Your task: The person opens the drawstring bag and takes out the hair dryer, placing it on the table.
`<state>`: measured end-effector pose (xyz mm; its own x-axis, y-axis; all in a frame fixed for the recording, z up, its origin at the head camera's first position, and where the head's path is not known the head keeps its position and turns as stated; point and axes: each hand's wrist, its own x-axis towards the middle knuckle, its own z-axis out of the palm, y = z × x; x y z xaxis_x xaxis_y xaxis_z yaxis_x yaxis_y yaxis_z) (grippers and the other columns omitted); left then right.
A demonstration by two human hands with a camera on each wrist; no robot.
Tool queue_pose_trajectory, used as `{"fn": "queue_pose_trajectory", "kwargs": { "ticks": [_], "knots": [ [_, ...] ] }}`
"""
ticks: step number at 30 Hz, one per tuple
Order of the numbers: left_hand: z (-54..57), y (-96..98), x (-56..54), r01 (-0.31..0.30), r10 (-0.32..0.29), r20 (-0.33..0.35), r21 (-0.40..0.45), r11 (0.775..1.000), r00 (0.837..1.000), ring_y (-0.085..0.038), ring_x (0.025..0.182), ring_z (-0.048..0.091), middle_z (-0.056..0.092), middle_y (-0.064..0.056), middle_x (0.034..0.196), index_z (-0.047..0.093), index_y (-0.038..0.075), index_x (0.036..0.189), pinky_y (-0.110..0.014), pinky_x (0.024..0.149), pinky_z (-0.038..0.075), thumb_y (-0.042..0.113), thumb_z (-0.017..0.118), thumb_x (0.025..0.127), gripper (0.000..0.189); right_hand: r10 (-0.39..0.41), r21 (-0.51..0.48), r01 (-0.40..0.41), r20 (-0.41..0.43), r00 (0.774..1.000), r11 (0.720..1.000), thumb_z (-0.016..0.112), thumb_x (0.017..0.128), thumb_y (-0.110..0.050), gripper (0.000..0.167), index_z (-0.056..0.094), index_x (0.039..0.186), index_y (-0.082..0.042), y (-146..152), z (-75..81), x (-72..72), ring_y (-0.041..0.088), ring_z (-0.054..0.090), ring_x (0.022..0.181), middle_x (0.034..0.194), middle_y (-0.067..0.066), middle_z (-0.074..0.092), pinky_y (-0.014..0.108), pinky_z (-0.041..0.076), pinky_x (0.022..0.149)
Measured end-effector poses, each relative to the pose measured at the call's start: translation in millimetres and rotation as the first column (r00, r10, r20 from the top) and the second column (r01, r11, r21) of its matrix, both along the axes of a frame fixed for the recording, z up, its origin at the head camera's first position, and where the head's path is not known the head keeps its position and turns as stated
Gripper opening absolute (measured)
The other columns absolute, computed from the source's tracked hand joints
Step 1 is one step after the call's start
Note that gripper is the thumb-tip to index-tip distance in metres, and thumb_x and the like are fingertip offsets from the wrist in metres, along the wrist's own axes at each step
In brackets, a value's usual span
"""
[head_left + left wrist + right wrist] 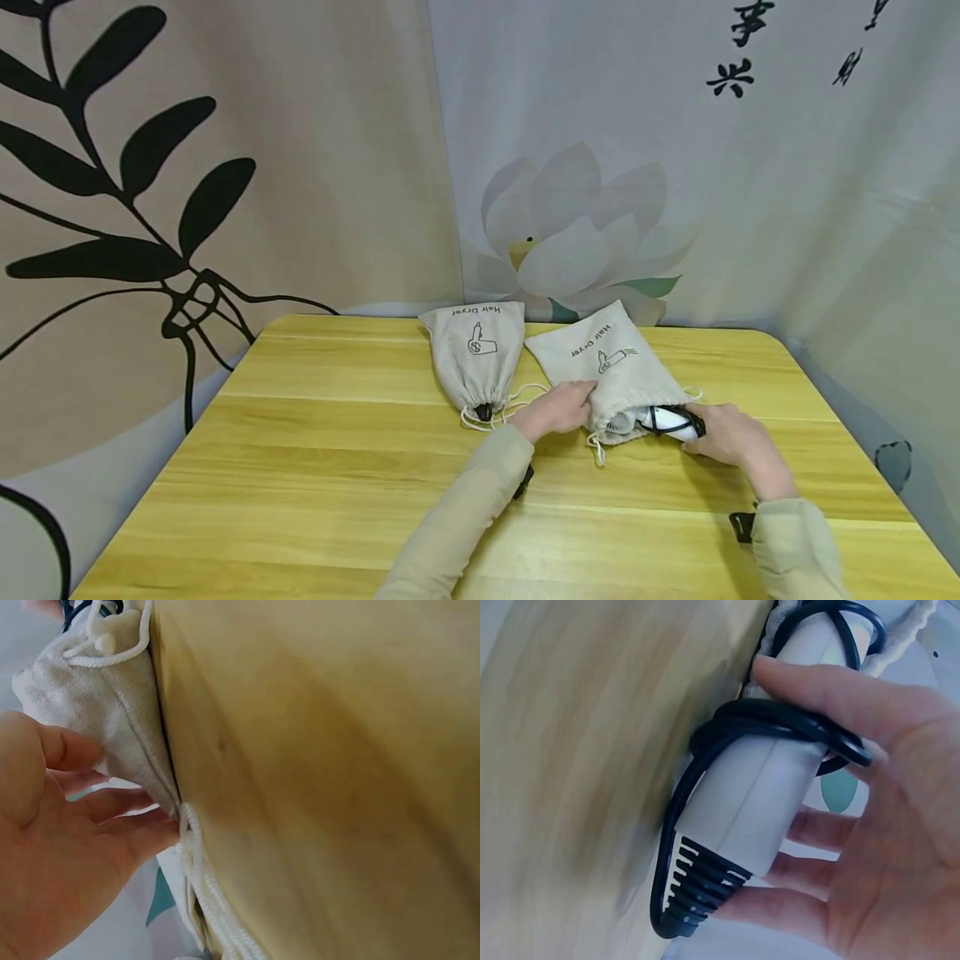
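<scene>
A pale cloth drawstring bag (637, 375) printed "Hair Dryer" lies at the table's back right, its mouth toward me. A white hair dryer (677, 425) sticks out of that mouth, the rest of it hidden inside. My left hand (558, 408) holds the bag's left side, thumb on the cloth (112, 712) and fingers at its lower edge. At the dryer's handle (742, 795), my right hand (727, 435) grips with the thumb across the top and fingers along the side. Black cord (772, 720) is wound around the handle.
Left of my left hand lies a second "Hair Dryer" drawstring bag (476, 350), with a black end (484, 412) showing at its mouth and white cords (517, 404) beside it. The wooden table (337, 467) has a printed curtain (360, 167) behind it.
</scene>
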<state>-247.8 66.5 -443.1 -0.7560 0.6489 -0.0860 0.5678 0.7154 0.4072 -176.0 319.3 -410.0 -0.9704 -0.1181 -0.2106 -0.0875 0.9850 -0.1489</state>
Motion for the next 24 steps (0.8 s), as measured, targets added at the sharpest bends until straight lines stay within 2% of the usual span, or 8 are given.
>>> {"fn": "queue_pose_trajectory", "kwargs": {
  "ticks": [9,24],
  "knots": [
    [3.5,0.6,-3.4,-0.011,0.013,0.053,-0.052,0.999,0.998,-0.019,0.137,0.041,0.041,-0.006,0.150,0.031,0.011,0.149,-0.024,0.114,0.031,0.016,0.034,0.100,0.049,0.037,-0.018,-0.037,-0.038,0.999,0.999,0.074,0.076,-0.032,0.065,0.053,0.130,-0.002,2.6,-3.3,-0.5,0.045,0.059,0.098,0.118,0.031,0.059,0.054,0.049,0.067],
    [4.1,0.6,-5.2,-0.006,0.009,0.033,-0.102,0.995,0.999,-0.017,0.136,0.043,0.045,-0.005,0.147,0.033,0.014,0.148,-0.023,0.113,0.034,0.019,0.034,0.099,0.049,0.092,-0.031,-0.094,-0.067,0.994,0.995,0.075,0.075,-0.030,0.057,0.058,0.123,-0.004,7.3,-3.5,-0.9,0.029,0.059,0.083,0.106,0.023,0.065,0.044,0.047,0.061]
  ]
}}
